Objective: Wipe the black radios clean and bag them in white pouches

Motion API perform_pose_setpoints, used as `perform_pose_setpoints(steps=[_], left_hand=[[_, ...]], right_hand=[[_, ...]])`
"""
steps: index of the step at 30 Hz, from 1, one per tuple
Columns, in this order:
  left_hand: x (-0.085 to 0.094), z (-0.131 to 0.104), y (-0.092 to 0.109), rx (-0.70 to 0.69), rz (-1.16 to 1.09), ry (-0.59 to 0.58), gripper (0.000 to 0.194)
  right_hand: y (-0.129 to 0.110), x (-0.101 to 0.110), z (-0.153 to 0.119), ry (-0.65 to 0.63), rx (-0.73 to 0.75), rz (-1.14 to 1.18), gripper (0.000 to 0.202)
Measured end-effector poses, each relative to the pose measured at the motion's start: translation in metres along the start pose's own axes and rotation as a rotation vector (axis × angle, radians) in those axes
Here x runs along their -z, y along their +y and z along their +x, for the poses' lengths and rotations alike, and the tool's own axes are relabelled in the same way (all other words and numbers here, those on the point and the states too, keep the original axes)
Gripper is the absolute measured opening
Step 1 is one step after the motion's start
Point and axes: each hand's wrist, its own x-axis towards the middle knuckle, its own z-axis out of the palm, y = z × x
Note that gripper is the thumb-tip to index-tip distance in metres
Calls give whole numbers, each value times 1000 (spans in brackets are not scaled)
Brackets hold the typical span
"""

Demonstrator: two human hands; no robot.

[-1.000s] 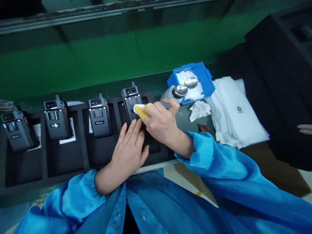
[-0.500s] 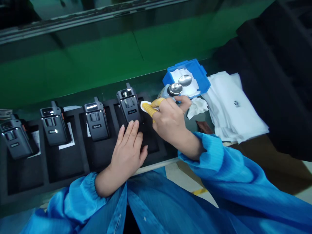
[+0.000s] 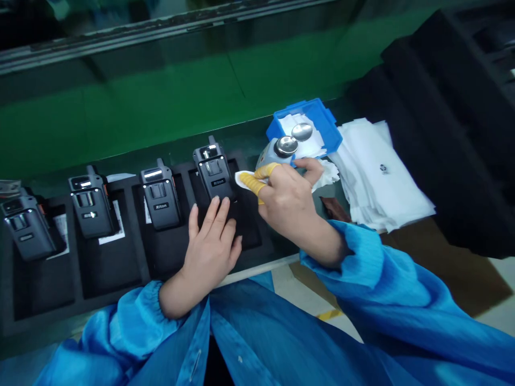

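Observation:
My left hand (image 3: pixel 212 239) lies flat with its fingers stretched out, fingertips at the lower end of a dark two-way radio (image 3: pixel 215 170) labelled Riton. That radio rests in the right-hand compartment of a black foam tray (image 3: pixel 141 236). Yellow covers wrap two fingers of my right hand (image 3: pixel 286 195), which pinches a folded white wipe (image 3: pixel 242 179) just right of the radio, apart from it. Behind this hand stands a dispenser bottle (image 3: pixel 277 150) with a metal top, its lid tipped up. Further left in the tray sit more radios, among them one radio (image 3: pixel 160 198) in the neighbouring compartment.
A blue bin (image 3: pixel 332 128) holding white wipes stands behind the bottle. Crumpled white tissue (image 3: pixel 328 174) lies beside it, near a stack of white bags (image 3: pixel 378 171). Black foam blocks (image 3: pixel 434 145) rise at the right, over a cardboard box (image 3: pixel 442 262).
My right hand has drawn slightly right and down with the wipe, away from the radio. My left fingers have spread a little. The camera view has shifted slightly.

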Motion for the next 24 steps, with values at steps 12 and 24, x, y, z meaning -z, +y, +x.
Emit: perform_pose_setpoints(steps=[12, 24], left_hand=[[22, -14, -10, 21, -112, 109, 9], [41, -58, -55, 162, 23, 104, 26]], right_hand=[[10, 1, -14, -144, 234, 235, 27], [117, -26, 13, 82, -227, -122, 47]])
